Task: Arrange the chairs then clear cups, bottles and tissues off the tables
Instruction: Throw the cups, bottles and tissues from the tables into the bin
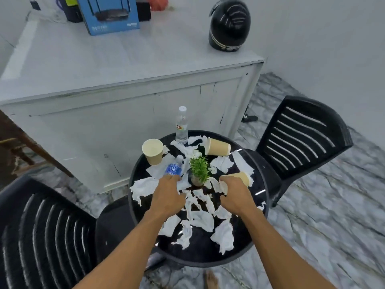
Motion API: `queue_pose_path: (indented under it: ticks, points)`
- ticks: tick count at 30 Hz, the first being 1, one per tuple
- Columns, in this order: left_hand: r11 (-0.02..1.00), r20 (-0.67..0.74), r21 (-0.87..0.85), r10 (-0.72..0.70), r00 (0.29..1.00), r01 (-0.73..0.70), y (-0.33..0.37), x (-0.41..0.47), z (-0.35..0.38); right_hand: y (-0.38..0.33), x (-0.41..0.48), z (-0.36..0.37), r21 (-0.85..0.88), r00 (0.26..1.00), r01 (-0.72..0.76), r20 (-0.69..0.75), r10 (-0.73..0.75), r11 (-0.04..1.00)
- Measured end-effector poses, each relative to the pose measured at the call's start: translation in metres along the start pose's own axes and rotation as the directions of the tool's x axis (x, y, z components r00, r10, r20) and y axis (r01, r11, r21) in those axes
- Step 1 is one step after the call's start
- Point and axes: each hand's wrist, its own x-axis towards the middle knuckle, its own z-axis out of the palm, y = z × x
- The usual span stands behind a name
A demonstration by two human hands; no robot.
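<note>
A black slatted chair (41, 236) fills the lower left of the frame, its seat tucked against the round black table (200, 249) at centre; behind them a white counter (125, 65) spans the upper left, with a blue box (110, 13) at its top edge. Crumpled white tissues (143, 186) lie scattered over most of the tabletop. At the table's upper left a paper cup (153, 152) stands upright; just right of it a small bottle with a blue label (173, 168) lies on its side on a tissue. The left hand (168, 197) reaches over the table from below, fingers stretched forward and close together, tips touching the near end of that bottle; they are not wrapped round it. A clear bottle (181, 127) stands upright at the table's far edge; below it, mid-table, sits a small green plant (199, 170) in a pot. A second cup (217, 147) lies tipped at the upper right of the table. The right hand (235, 195) hangs over the table's right side, fingers bent down beside a third cup (243, 178) lying on its side; I cannot tell whether they grip it. A black helmet (229, 26) rests on the counter's right end; another black chair (302, 138) stands at the right, close beside the table on the marbled floor (333, 215).
</note>
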Motion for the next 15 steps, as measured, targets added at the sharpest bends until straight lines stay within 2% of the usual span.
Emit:
queue_pose_path:
  ticks: [3, 8, 15]
  points:
    - [0.998, -0.003, 0.041, -0.040, 0.999, 0.040, 0.001, 0.027, 0.016, 0.026, 0.032, -0.004, -0.084, 0.999, 0.025, 0.037, -0.022, 0.996]
    - [0.959, -0.066, 0.146, -0.236, 0.970, 0.243, -0.002, 0.062, 0.030, 0.068, 0.081, -0.003, -0.318, 0.984, 0.098, 0.175, -0.044, 0.943]
    - [0.893, -0.148, 0.118, -0.416, 0.897, 0.434, -0.016, 0.086, 0.050, 0.092, 0.114, 0.001, -0.368, 0.948, 0.204, 0.306, -0.089, 0.907]
